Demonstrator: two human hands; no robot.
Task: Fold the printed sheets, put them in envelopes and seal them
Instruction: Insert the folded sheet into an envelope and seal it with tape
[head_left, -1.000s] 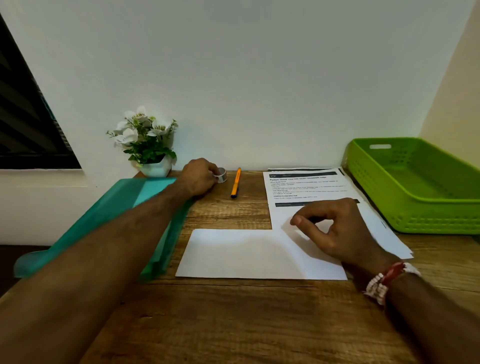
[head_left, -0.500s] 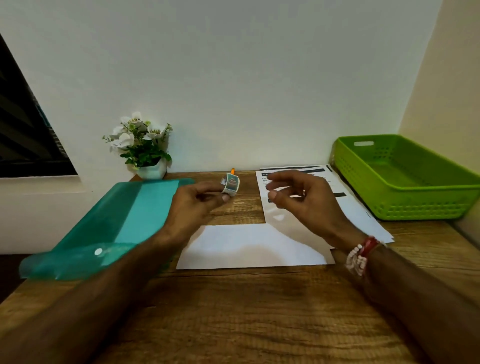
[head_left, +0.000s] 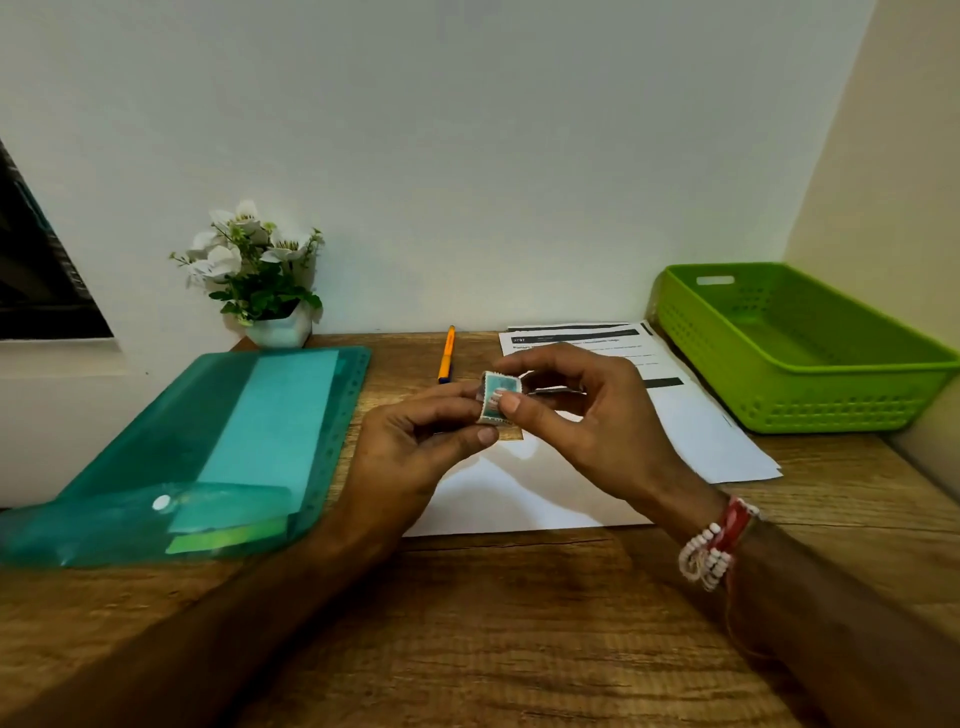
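A second ago the left hand (head_left: 415, 447) was reaching to the back edge of the worktop (head_left: 493, 639) beside the orange pen (head_left: 445, 356), and the right hand (head_left: 587, 415) rested on the paper. Now both have come together in mid-air over the middle of the worktop, and between them is the small stamp roll (head_left: 497, 397), teal-printed with toothed edges, which is no longer by the pen. The left hand pinches the roll between thumb and curled forefinger, palm turned inward. The right hand meets it from the other side, thumb pressed on the printed face and forefinger arched over the top, the other fingers loosely bent. Directly beneath lies the white envelope (head_left: 519, 499), flat near the centre of the worktop; whether its flap is closed cannot be told. The printed sheets (head_left: 691, 431) lie unfolded behind it toward the back right corner, next to the green basket (head_left: 831, 371). The step in hand looks like the finishing of an envelope: working one stamp or sticker free of the roll. The next move likely calls for finding the loose end with a thumbnail, tearing cleanly along the perforation while the left hand steadies the roll, then pressing the piece flat onto the envelope.
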